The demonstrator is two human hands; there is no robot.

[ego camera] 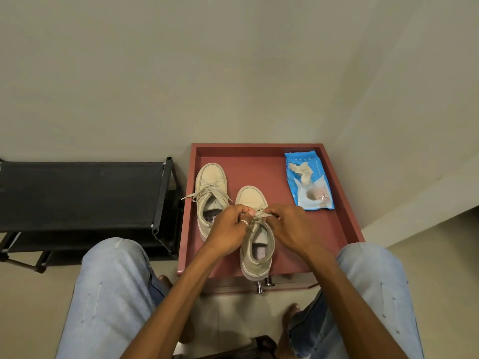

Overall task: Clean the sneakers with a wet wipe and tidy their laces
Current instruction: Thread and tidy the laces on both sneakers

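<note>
Downward view between two knees in pale jeans (111,294), bare toes just visible on the tiled floor (233,314).

Left hand (228,229): knuckles up, fingers curled, thumb and fingertips pinching one strand of the lace (260,216) over the tongue of the nearer sneaker (256,255). Ring (244,223) on one finger.

Right hand (291,225): fingers curled in the same manner, pinching the opposite strand of that lace, fingertips close to those of the left hand. Exact form of the knot hidden between the two hands.

Nearer sneaker: beige, upright on its sole, toe pointing away, heel at the near rim of the red tray (331,234).

Farther sneaker (210,182): beige, upright, toe pointing away, just beside the nearer one, to its left and further back. Contact with the left hand not determinable. Other lace (204,194) loosely tied, ends splayed to both sides, one end reaching toward the left rim of the tray.

Pack of wet wipes (311,193): blue, lying flat in the far right corner of the tray, well apart from both sneakers. Used wipe (302,172), crumpled and greyish, resting on the far half of the pack.

Metal knobs (264,283): two, under the near edge of the tray.

Shoe rack (77,193): black, just left of the tray, against the pale wall (233,73).
</note>
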